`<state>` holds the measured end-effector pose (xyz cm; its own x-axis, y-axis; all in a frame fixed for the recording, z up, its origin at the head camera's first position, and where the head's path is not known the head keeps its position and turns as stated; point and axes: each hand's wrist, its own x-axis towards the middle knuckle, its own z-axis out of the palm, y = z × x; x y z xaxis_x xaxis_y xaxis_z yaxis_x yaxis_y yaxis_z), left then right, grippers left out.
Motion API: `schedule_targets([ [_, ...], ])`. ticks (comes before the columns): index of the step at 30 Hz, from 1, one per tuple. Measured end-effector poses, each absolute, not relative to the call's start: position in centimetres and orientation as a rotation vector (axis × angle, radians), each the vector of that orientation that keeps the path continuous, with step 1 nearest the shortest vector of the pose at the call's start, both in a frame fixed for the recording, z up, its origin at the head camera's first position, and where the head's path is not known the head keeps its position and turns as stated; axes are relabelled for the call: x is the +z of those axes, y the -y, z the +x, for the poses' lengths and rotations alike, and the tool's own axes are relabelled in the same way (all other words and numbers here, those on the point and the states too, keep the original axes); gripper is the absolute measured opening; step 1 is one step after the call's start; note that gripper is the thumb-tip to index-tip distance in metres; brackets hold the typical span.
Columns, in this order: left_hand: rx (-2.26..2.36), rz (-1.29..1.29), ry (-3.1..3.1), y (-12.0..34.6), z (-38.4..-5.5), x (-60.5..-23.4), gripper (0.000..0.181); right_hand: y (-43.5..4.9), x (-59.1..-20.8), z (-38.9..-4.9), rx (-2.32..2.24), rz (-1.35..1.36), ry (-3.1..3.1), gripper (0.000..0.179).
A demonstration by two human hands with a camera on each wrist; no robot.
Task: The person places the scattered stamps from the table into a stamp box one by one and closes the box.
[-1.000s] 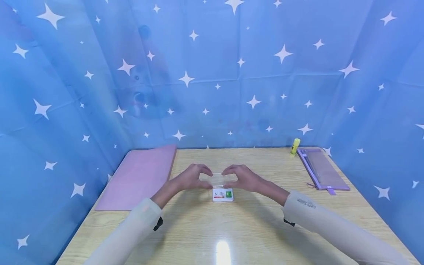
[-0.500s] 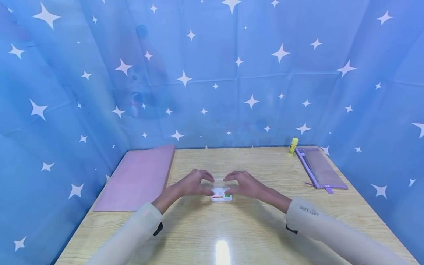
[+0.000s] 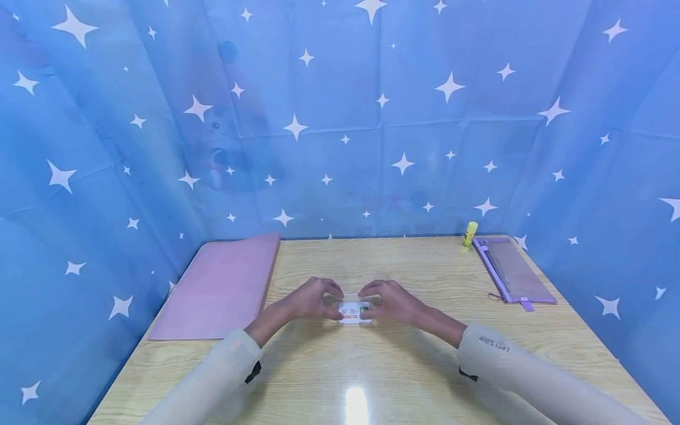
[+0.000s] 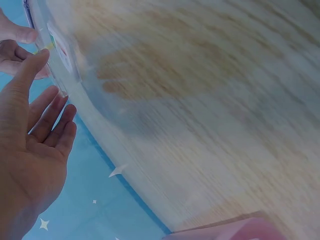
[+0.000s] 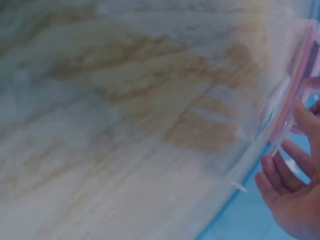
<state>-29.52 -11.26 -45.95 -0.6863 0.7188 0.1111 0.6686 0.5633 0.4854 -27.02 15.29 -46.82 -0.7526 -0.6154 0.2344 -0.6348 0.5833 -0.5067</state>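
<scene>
My left hand (image 3: 312,298) and right hand (image 3: 392,302) face each other at the middle of the table. Between them they pinch a clear plastic lid-like piece (image 3: 351,297) by its two ends, thumbs on the near side and fingers on the far side. Beneath or just behind it lies a small white flat case (image 3: 351,310) with red and green print, its ends partly hidden by the thumbs. In the left wrist view the clear piece (image 4: 60,84) sits between thumb and fingers, close to the white case (image 4: 63,49). Whether the two touch, I cannot tell.
A pink folder (image 3: 218,289) lies on the wooden table (image 3: 297,378) at the left. At the back right a yellow glue stick (image 3: 470,234) stands beside a purple zip pouch (image 3: 517,271). Blue star-patterned curtain (image 3: 340,118) surrounds the back and sides.
Both hands have moved down and nearer with the clear piece, from behind the white case to over it. The case, folder, pouch and glue stick stay put.
</scene>
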Motion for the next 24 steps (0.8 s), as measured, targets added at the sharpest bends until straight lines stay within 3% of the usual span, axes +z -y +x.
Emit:
schedule_targets([
  [24, 0.729, 1.189, -2.685, 11.0, -29.4, -46.8, 0.04, -15.3, -48.0, -26.7, 0.852, 1.076, 2.805, 0.047],
])
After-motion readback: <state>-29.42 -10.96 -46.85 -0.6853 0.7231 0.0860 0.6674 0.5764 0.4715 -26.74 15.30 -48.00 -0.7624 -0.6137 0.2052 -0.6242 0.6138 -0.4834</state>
